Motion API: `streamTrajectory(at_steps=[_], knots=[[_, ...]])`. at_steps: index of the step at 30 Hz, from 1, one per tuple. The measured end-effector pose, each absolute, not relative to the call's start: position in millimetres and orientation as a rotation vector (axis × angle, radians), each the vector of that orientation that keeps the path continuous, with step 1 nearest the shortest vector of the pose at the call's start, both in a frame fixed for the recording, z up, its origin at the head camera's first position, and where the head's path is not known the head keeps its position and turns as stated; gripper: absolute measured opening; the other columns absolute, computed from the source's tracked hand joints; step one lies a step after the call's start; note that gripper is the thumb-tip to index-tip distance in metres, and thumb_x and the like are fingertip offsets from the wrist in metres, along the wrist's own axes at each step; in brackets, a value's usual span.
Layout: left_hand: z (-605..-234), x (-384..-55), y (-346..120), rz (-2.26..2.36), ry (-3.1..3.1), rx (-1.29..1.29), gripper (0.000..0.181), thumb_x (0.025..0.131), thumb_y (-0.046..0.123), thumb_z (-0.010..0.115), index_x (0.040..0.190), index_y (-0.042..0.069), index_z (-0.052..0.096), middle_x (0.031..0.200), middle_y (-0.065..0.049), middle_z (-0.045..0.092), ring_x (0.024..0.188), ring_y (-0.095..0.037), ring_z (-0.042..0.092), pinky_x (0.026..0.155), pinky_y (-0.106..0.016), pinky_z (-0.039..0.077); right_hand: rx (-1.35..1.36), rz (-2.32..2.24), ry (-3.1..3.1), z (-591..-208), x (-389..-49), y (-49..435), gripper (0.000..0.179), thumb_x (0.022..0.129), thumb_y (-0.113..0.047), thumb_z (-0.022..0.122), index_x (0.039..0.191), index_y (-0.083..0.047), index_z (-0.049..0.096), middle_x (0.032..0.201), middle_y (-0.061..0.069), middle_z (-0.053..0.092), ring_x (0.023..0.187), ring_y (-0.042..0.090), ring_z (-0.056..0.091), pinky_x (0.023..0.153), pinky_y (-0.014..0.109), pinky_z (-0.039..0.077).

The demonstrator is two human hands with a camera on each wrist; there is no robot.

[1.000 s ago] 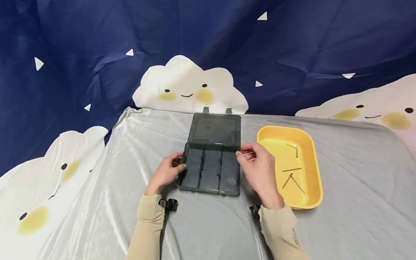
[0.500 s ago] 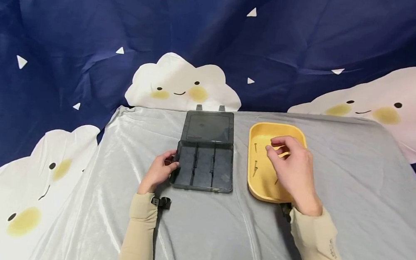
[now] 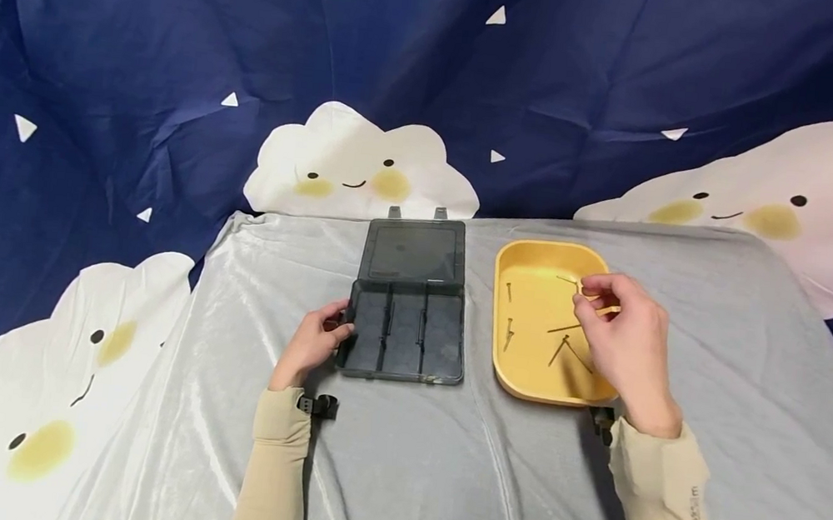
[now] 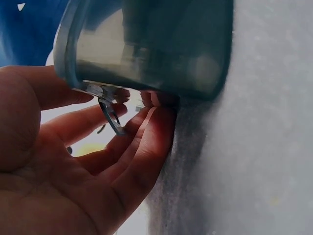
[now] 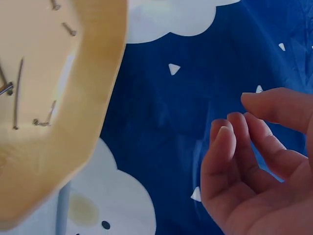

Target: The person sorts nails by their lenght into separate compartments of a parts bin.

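Grey-draped bench (image 3: 404, 468): open box (image 3: 402, 352) at twelve o'clock, tray (image 3: 526, 373) of fasteners (image 5: 18, 94) at one. Left hand (image 3: 311, 342), fingers relaxed, touches box; right hand (image 3: 629, 339), released, hangs over tray's three-o'clock side. Advised: pinch a fastener lying singly.

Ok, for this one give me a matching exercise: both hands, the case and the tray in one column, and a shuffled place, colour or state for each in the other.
Things:
1. Left hand
2. Right hand
3. Case
4. Tray

Places, colours and states:
A. Yellow, with thin metal fasteners lying inside
B. Overlaps the tray's right rim in the head view, nothing between its fingertips
C. At the left edge of the case
D. Dark and see-through, lid folded back

Pairs: 1-C, 2-B, 3-D, 4-A.
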State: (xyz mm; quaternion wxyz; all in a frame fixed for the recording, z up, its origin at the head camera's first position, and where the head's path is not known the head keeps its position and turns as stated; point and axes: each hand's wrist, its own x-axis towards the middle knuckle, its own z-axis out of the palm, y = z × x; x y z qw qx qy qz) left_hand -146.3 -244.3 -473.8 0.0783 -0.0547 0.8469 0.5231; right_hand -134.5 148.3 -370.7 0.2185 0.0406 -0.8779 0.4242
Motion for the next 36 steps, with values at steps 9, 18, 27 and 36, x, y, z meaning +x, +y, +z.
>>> streamTrajectory(at_steps=[9, 18, 27, 36], knots=[[-444, -138, -235, 1.537, 2.519, -0.167, 0.051, 0.093, 0.003, 0.059, 0.141, -0.004, 0.045, 0.118, -0.028, 0.058, 0.092, -0.023, 0.058, 0.068, -0.028, 0.05, 0.149, 1.024, -2.555, -398, -138, 154, 0.015, 0.083, -0.003, 0.065, 0.097, 0.0, 0.068, 0.087, 0.015, 0.068, 0.076, 0.023, 0.062, 0.07, 0.02, 0.037], [-476, -148, -246, 1.568, 2.536, -0.168, 0.05, 0.092, 0.009, 0.061, 0.141, 0.004, 0.049, 0.116, -0.022, 0.061, 0.085, -0.016, 0.057, 0.064, -0.025, 0.049, 0.178, 0.977, -2.692, -423, -139, 156, 0.016, 0.079, 0.001, 0.061, 0.094, 0.001, 0.067, 0.082, 0.015, 0.065, 0.076, 0.028, 0.059, 0.071, 0.033, 0.041], [-477, -147, -246, 1.57, 2.548, -0.183, 0.05, 0.091, 0.009, 0.062, 0.14, 0.006, 0.05, 0.116, -0.021, 0.062, 0.089, -0.019, 0.059, 0.065, -0.025, 0.05, 0.146, 0.833, -2.944, -439, -143, 156, 0.012, 0.083, -0.002, 0.054, 0.09, 0.005, 0.06, 0.08, 0.018, 0.057, 0.076, 0.035, 0.054, 0.071, 0.046, 0.043], [-477, -147, -247, 1.582, 2.531, -0.193, 0.051, 0.091, 0.01, 0.063, 0.14, 0.006, 0.051, 0.115, -0.02, 0.061, 0.079, -0.013, 0.056, 0.064, -0.024, 0.049, 0.123, 0.786, -3.035, -446, -145, 153, 0.016, 0.084, 0.0, 0.052, 0.095, 0.009, 0.059, 0.087, 0.026, 0.056, 0.082, 0.039, 0.055, 0.072, 0.049, 0.047]])
